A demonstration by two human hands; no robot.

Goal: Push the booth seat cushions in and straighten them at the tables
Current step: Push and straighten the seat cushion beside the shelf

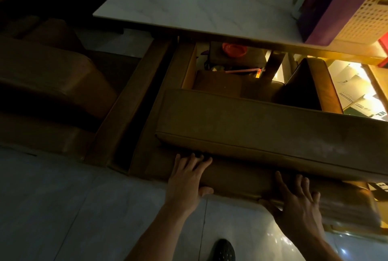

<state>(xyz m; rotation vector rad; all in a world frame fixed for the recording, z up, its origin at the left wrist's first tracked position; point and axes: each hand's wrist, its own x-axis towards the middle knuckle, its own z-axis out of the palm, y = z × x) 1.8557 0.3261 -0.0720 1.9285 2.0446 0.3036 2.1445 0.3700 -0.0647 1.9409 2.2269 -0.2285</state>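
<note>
A long brown seat cushion (262, 130) lies askew on the booth base (231, 179), overhanging its front edge and leaving an open gap behind it. My left hand (186, 179) rests flat on the front face of the base, fingertips tucked under the cushion's lower edge. My right hand (298, 200) lies spread on the base front further right, thumb hooked under its bottom edge. A second cushion (310, 86) stands tilted on end at the back right. The white marble table (195, 2) stretches above the seat.
Inside the open seat box are an orange bowl (234, 49) and clutter. Another brown booth (46, 84) stands to the left. A purple box (327, 4) and a white perforated basket (365, 19) sit on the table's right end. My black shoe (222, 250) is on the pale tiled floor.
</note>
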